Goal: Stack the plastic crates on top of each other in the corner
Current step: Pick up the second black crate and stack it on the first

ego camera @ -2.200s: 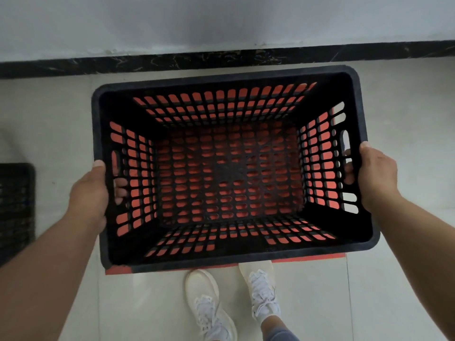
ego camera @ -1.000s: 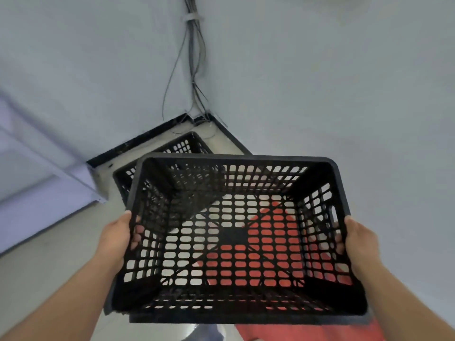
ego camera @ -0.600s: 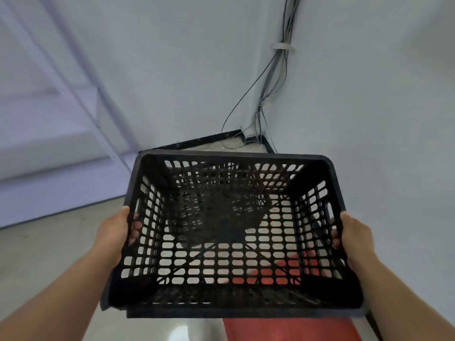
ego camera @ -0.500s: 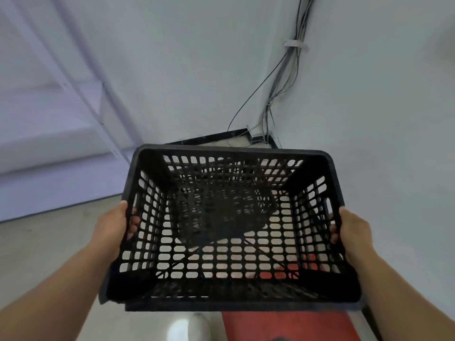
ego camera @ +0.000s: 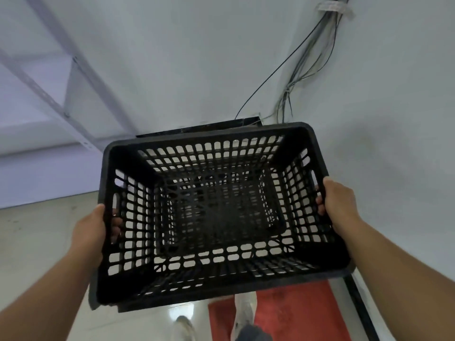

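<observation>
At the bottom of the frame a red mat [ego camera: 290,313] lies by the person's shoes. Above it, the left hand [ego camera: 89,232] and right hand [ego camera: 338,205] each grip a side handle of the black plastic crate [ego camera: 211,289]. Since half a second ago it has come over a second crate [ego camera: 221,212], seen through its mesh in the corner under the cables [ego camera: 305,62], so lowering seems next.
</observation>
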The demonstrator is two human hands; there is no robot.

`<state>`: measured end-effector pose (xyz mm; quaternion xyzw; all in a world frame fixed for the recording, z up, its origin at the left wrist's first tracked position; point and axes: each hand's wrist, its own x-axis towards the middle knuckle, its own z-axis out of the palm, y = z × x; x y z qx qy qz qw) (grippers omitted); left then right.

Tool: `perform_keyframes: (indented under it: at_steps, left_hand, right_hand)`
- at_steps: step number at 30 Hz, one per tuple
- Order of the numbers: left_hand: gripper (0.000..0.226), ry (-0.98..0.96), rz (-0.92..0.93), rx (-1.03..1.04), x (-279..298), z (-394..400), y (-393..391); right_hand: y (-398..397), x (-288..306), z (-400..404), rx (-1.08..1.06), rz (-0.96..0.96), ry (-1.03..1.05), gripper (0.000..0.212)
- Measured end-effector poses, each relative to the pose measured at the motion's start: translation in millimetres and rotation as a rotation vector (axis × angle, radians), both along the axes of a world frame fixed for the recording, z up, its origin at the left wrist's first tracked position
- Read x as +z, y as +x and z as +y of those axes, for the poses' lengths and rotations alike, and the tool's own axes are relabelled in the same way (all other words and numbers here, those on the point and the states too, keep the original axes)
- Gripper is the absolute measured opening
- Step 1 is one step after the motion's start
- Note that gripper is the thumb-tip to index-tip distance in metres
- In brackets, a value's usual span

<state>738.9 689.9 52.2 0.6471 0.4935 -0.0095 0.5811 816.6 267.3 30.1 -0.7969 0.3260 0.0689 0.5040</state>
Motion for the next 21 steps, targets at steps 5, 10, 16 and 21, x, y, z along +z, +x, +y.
perform_keyframes:
  at_steps: [5, 10, 16, 21]
  left_hand:
    - [0.034, -0.030, 0.012, 0.064, -32.8, 6.1, 37.0]
    - [0.033, -0.008, 0.026, 0.068, -61.5, 23.2, 74.2]
    - [0.034, -0.032, 0.033, 0.063, -93.9, 38.7, 100.3]
    - [0.029, 0.005, 0.046, 0.044, -109.0, 36.5, 106.3]
  right_hand:
    - [60.6, -24.9, 17.2, 0.033, 0.059, -0.005, 0.034]
    - [99.0, -50.7, 32.3, 0.009, 0.082, 0.023, 0.034]
    - [126.5, -73.5, 43.2, -0.006, 0.104, 0.009, 0.033]
    - [129.2, -91.4, 42.5, 0.030, 0.085, -0.009, 0.033]
